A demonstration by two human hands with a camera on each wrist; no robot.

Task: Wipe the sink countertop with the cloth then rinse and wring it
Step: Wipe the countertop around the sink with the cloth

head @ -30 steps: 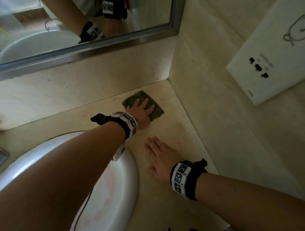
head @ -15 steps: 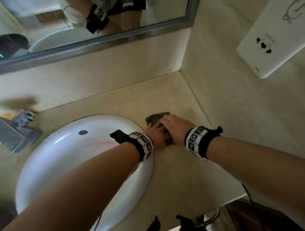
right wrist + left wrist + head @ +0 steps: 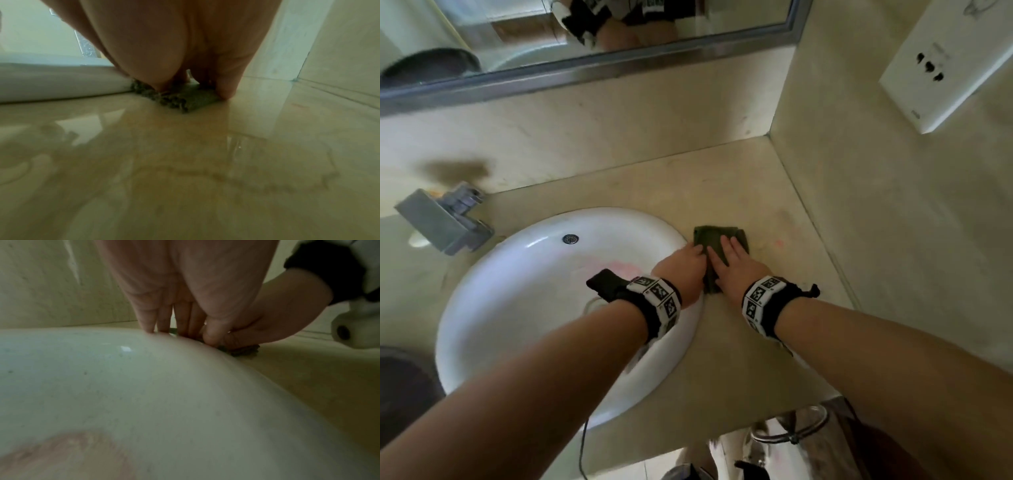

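A metal faucet (image 3: pixel 445 222) jutted in from the left edge of the head view, beside a white sink (image 3: pixel 517 291) that filled the lower left of the frame, its drain (image 3: pixel 570 238) near the upper rim. Above them, a framed mirror (image 3: pixel 585 41) ran along the top.

At the centre, a person's left hand (image 3: pixel 681 265) lay across the sink's right rim, its fingers stretched straight and pressed down on the near edge of a dark green cloth (image 3: pixel 714 240). The left wrist view showed those fingers (image 3: pixel 183 318) extended, tips on the cloth (image 3: pixel 244 351) where it met the basin's edge.

Just to the right, the right hand (image 3: pixel 736 267) rested flat on the same cloth, fingers straight and slightly spread, not curled round it. From the right wrist view the cloth (image 3: pixel 185 99) lay bunched on the beige countertop (image 3: pixel 205 162), touching the sink's (image 3: pixel 51 81) outer rim, with the fingertips (image 3: pixel 226 91) pressing on it.

The countertop (image 3: pixel 739 192) stretched to the corner of the walls at centre right. A white wall socket (image 3: pixel 941 65) sat at the upper right of the frame.
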